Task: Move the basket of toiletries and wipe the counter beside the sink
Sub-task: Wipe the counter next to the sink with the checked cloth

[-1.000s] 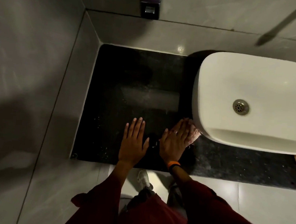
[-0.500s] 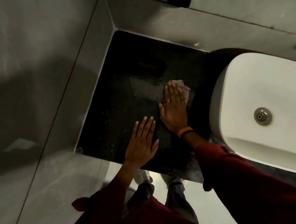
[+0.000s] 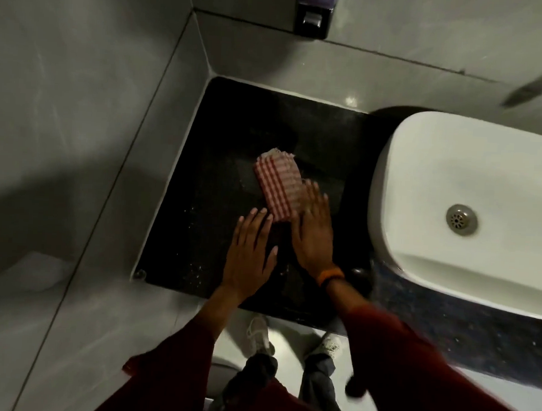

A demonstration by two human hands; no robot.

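Note:
A red-and-white checked cloth lies flat on the black counter to the left of the white sink. My right hand is flat with its fingers stretched out, and the fingertips press on the cloth's near right edge. An orange band sits on that wrist. My left hand rests palm down on the counter beside it. Its fingertips are just short of the cloth's near end and it holds nothing. No basket of toiletries is in view.
Grey tiled walls close off the counter at the left and back. A dark soap dispenser hangs on the back wall. A blurred tap reaches over the sink. My shoes stand on the pale floor below the counter's front edge.
My right hand swept the cloth from the front by the sink toward the back, then drew back. The cloth now shows almost fully. My left hand stayed flat on the counter.

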